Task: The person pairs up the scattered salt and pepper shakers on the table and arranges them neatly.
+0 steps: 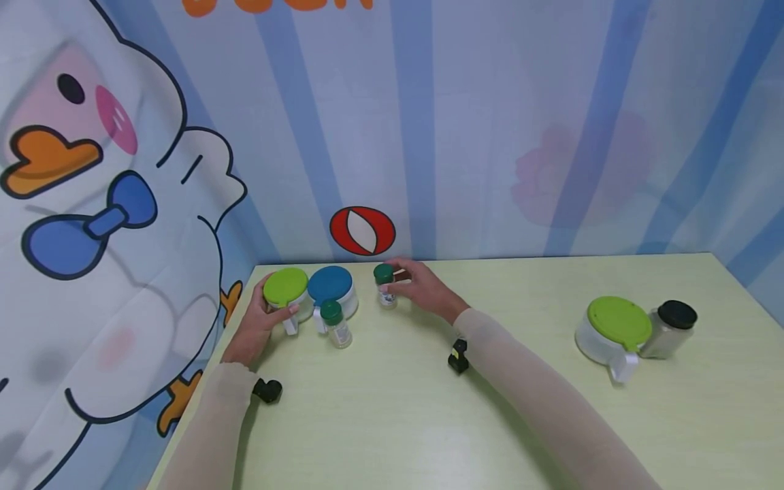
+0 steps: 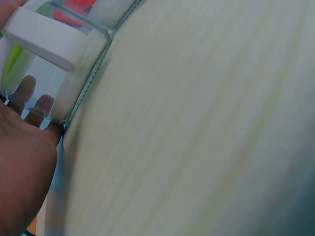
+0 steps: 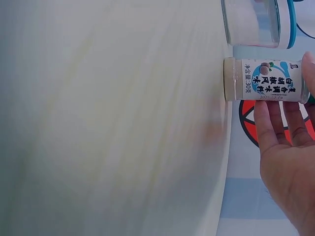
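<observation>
Pale green table (image 1: 429, 408) runs up to a blue-striped cartoon backdrop w/ a duck at left. Head view: both arms reach fwd in light sleeves. Left hand (image 1: 260, 325) wraps round the green-lidded jar (image 1: 286, 288) at the far left edge, thumb on the near side by its white handle. Right hand (image 1: 422, 287) cups a small green-capped spice bottle (image 1: 384, 286) standing upright at the back, fingers curled behind it. Between them sit a blue-lidded jar (image 1: 331, 286) & a second small bottle (image 1: 335, 323), just in front. Well apart at right: another green-lidded jar (image 1: 615, 330) touching a black-capped jar (image 1: 667, 330).

Left wrist view: blurred; palm (image 2: 24, 167) low left, fingertips seen through the clear jar wall (image 2: 49, 83), white handle across the top. Lid mostly cut off.

Right wrist view: fingers (image 3: 283, 123) lie straight against the bottle's side (image 3: 266, 87), thumb tip at frame edge; label w/ printed text, pale powder inside. Cap cut off; blue-lidded jar (image 3: 256, 22) only partly in frame.
</observation>
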`<control>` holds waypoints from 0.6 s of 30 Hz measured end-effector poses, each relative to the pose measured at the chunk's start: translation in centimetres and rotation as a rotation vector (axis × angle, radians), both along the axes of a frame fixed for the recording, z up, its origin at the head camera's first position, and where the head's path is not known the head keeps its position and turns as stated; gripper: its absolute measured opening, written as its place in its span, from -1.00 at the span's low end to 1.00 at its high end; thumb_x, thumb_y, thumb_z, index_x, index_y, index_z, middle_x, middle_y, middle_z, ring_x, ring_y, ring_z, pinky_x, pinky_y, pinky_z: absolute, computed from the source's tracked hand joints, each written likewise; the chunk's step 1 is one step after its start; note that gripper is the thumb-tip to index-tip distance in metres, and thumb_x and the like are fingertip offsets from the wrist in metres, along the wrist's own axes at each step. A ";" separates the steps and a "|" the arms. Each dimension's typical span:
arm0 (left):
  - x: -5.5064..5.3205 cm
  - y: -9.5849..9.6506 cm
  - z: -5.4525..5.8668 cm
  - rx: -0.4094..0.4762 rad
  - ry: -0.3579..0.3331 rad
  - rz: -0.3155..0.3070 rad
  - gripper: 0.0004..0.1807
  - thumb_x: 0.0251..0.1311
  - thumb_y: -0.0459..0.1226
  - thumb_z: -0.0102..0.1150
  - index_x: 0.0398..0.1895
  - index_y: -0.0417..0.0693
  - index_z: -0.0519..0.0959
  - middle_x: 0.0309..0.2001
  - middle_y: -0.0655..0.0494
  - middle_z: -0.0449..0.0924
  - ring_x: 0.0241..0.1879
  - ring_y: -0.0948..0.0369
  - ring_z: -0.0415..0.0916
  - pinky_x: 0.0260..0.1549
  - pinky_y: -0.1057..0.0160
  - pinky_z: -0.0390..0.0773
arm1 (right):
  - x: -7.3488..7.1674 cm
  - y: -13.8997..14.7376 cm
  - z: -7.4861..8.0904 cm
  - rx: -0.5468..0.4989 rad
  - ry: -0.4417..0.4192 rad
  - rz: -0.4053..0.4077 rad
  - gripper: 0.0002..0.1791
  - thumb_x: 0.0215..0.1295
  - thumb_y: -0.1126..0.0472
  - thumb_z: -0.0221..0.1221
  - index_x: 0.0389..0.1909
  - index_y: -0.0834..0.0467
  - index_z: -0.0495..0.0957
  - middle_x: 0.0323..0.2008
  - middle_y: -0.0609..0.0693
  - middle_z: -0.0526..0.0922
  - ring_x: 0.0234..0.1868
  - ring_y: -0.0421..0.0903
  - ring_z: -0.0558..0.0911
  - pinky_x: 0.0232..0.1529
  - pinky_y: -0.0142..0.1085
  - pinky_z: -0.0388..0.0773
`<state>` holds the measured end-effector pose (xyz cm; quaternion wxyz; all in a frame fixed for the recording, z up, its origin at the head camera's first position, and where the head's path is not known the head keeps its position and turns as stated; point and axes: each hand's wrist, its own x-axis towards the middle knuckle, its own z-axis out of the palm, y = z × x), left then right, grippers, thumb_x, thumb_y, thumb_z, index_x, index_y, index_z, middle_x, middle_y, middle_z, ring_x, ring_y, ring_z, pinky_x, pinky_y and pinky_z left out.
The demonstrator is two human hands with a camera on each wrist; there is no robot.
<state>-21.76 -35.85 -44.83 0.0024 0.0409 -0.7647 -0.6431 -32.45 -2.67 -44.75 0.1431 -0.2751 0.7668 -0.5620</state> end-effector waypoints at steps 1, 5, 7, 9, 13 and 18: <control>0.0 0.0 0.0 0.002 0.000 0.000 0.04 0.15 -0.22 0.33 0.52 0.15 -0.20 0.48 -0.01 -0.05 0.48 0.07 -0.11 0.45 -0.02 -0.14 | 0.0 0.0 0.0 0.000 -0.001 0.000 -0.53 0.19 0.03 0.31 0.13 -0.08 0.48 0.04 -0.12 0.53 0.14 -0.01 0.49 0.10 -0.14 0.53; 0.0 0.1 0.1 0.004 -0.004 0.003 0.04 0.15 -0.22 0.33 0.52 0.14 -0.19 0.48 -0.01 -0.05 0.47 0.07 -0.11 0.45 -0.03 -0.15 | 0.0 0.0 0.1 0.000 -0.001 0.004 -0.53 0.19 0.03 0.31 0.13 -0.09 0.48 0.03 -0.12 0.54 0.14 -0.01 0.50 0.11 -0.13 0.52; 0.1 0.1 0.2 0.003 -0.004 0.001 0.04 0.15 -0.21 0.33 0.52 0.14 -0.20 0.48 -0.02 -0.05 0.47 0.06 -0.11 0.45 -0.03 -0.15 | 0.0 0.1 0.0 0.001 -0.001 0.006 -0.53 0.19 0.03 0.31 0.13 -0.09 0.48 0.03 -0.12 0.55 0.14 -0.01 0.50 0.11 -0.12 0.52; 0.1 0.1 0.2 0.000 -0.003 0.000 0.04 0.15 -0.21 0.33 0.52 0.13 -0.20 0.48 -0.02 -0.05 0.47 0.06 -0.11 0.45 -0.03 -0.15 | -0.1 0.1 0.0 0.006 0.002 0.006 -0.53 0.19 0.02 0.31 0.13 -0.09 0.48 0.03 -0.13 0.55 0.14 -0.02 0.50 0.12 -0.12 0.51; 0.1 0.0 0.1 -0.008 -0.001 -0.006 0.05 0.15 -0.20 0.33 0.52 0.12 -0.21 0.48 -0.02 -0.06 0.47 0.06 -0.11 0.45 -0.03 -0.15 | -0.2 0.1 0.0 0.013 0.007 0.004 -0.53 0.19 0.02 0.31 0.13 -0.10 0.48 0.02 -0.13 0.55 0.13 -0.03 0.50 0.12 -0.12 0.51; -0.3 -0.4 -0.5 -0.006 0.012 -0.012 0.06 0.13 -0.18 0.34 0.51 0.14 -0.22 0.48 0.00 -0.07 0.46 0.06 -0.10 0.45 -0.04 -0.16 | -0.1 0.1 0.0 0.012 0.009 0.004 -0.55 0.19 0.02 0.31 0.12 -0.09 0.49 0.00 -0.14 0.56 0.12 -0.03 0.51 0.10 -0.14 0.52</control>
